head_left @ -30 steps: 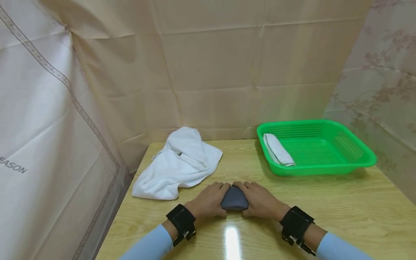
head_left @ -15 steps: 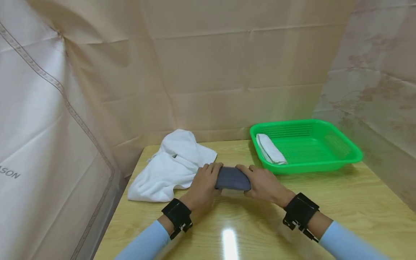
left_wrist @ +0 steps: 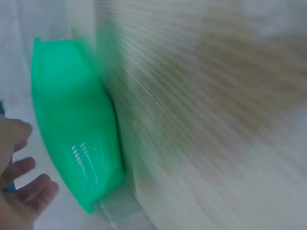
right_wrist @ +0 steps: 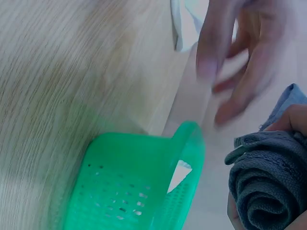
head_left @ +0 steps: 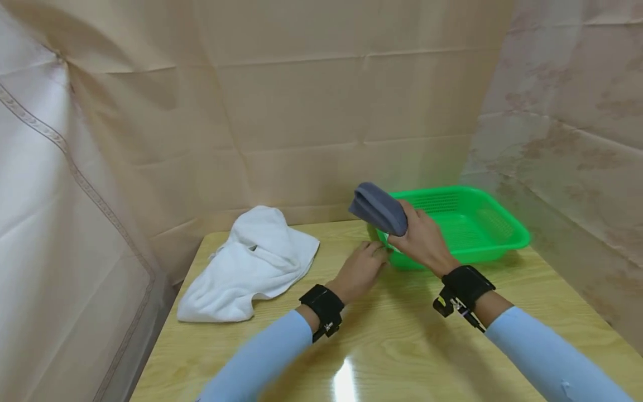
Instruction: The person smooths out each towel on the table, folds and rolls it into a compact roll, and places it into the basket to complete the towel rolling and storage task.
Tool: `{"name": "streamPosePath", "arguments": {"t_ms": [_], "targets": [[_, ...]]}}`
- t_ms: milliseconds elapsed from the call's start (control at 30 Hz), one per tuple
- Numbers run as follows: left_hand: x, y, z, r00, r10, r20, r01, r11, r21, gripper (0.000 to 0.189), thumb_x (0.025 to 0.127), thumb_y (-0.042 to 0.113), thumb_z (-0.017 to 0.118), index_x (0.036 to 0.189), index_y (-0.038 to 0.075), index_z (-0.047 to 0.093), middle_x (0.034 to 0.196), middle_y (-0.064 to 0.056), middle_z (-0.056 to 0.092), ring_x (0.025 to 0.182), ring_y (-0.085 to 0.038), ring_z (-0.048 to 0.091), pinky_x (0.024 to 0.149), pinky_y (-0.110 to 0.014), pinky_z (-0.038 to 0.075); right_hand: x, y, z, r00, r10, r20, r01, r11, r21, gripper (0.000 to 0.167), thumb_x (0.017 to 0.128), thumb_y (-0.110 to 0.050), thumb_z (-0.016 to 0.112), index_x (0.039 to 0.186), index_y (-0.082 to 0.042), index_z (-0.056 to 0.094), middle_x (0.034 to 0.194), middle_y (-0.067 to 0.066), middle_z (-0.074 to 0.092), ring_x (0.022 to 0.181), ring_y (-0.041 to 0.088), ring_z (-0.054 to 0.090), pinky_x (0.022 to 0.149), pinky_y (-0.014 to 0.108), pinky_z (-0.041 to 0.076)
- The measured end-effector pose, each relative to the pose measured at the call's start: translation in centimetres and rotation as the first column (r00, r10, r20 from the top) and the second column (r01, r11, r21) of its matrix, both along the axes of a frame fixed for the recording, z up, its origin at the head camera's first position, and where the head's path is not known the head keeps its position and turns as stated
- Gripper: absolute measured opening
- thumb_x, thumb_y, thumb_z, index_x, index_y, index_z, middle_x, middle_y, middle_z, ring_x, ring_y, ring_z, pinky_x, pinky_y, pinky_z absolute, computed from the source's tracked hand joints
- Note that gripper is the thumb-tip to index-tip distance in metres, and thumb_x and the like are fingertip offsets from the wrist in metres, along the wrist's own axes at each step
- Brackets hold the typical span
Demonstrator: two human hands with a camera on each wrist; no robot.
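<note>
My right hand [head_left: 423, 234] grips a dark grey rolled towel [head_left: 378, 209] by one end, above the left side of a green plastic basket [head_left: 502, 245]. Coiled layers show at the towel's end in the right wrist view, where the rolled towel [right_wrist: 268, 187] sits between fingers and thumb. My left hand [head_left: 359, 271] is beside the basket's near left corner, its fingers loosely bent around nothing, as the left hand [right_wrist: 244, 57] in the right wrist view shows. Inside the basket lies a folded white cloth [right_wrist: 179, 176], mostly hidden by my right hand in the head view.
A crumpled white towel [head_left: 251, 265] lies at the back left of the wooden table [head_left: 402, 346]. Beige fabric [head_left: 301, 111] hangs right behind the table. Patterned fabric [head_left: 567, 167] closes off the right side.
Both hands held the grey rolled towel near the table's middle. It has been lifted and carried toward the basket, tilting; my left hand has let go, and my right hand alone holds it.
</note>
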State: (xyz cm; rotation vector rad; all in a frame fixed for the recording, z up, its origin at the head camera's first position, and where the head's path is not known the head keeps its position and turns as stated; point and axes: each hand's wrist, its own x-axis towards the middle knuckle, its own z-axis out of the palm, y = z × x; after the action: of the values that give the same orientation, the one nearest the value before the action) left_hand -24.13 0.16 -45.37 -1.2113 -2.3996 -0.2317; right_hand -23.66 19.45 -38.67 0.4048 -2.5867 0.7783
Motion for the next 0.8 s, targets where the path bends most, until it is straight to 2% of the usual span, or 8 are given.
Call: {"name": "streamPosePath", "arguments": {"t_ms": [100,200,300,367,533,800], "targets": [[-0.6,1.4,-0.3,0.996,0.015,-0.084,-0.023,0.995,-0.094,0.023,0.104,0.017,0.063,0.124,0.015,0.074,0.128,-0.001,0.065,0.115,-0.017,0.058,0.103,-0.026,0.043,-0.5,-0.2,-0.5,1.0,-0.002,0.018,0.002,1.0,-0.003,0.086,0.084,-0.017,0.076,0.158,-0.005,0.033,0.114,0.029,0.062,0.093,0.042,0.062,0.073,0.054,0.049],[-1.0,1.9,-0.6,0.991,0.066,-0.12,-0.083,0.987,-0.14,0.02,0.102,0.016,0.067,0.117,0.021,0.078,0.122,0.004,0.068,0.11,-0.015,0.058,0.101,-0.024,0.042,-0.8,-0.5,-0.9,1.0,0.008,0.016,-0.008,1.0,0.017,0.086,0.084,-0.016,0.075,0.158,-0.006,0.032,0.112,0.029,0.063,0.092,0.042,0.062,0.073,0.054,0.049],[-1.2,2.2,-0.6,0.985,0.104,-0.138,-0.12,0.986,-0.117,0.016,0.099,0.021,0.071,0.111,0.024,0.08,0.113,0.007,0.071,0.101,-0.013,0.059,0.095,-0.021,0.044,-1.0,-0.6,-1.2,1.0,0.017,0.016,-0.018,0.999,0.035,0.085,0.085,-0.015,0.074,0.158,-0.007,0.031,0.109,0.029,0.062,0.09,0.042,0.061,0.072,0.054,0.049],[-1.4,2.3,-0.6,0.981,0.108,-0.161,-0.123,0.989,-0.087,0.015,0.098,0.027,0.071,0.11,0.025,0.08,0.109,0.008,0.073,0.096,-0.011,0.059,0.091,-0.019,0.046,-1.0,-0.6,-1.1,1.0,0.019,0.02,-0.02,0.999,0.037,0.084,0.085,-0.015,0.074,0.158,-0.008,0.032,0.109,0.029,0.062,0.091,0.042,0.061,0.072,0.054,0.049],[-1.7,2.7,-0.6,0.972,0.094,-0.213,-0.101,0.995,-0.02,0.017,0.094,0.034,0.074,0.106,0.026,0.082,0.104,0.012,0.075,0.091,-0.008,0.062,0.086,-0.016,0.048,-1.3,-0.4,-0.7,0.998,0.033,0.047,-0.035,0.999,0.04,0.084,0.087,-0.016,0.073,0.159,-0.01,0.03,0.114,0.03,0.061,0.095,0.043,0.062,0.074,0.056,0.05],[-1.5,3.3,-0.5,0.967,0.079,-0.242,-0.077,0.997,0.02,0.017,0.092,0.035,0.076,0.105,0.026,0.082,0.102,0.013,0.075,0.092,-0.006,0.064,0.082,-0.015,0.049,-1.9,0.1,-0.7,0.997,0.03,0.076,-0.032,0.999,0.026,0.083,0.088,-0.018,0.074,0.159,-0.011,0.032,0.115,0.029,0.063,0.096,0.042,0.062,0.075,0.054,0.05]]}}
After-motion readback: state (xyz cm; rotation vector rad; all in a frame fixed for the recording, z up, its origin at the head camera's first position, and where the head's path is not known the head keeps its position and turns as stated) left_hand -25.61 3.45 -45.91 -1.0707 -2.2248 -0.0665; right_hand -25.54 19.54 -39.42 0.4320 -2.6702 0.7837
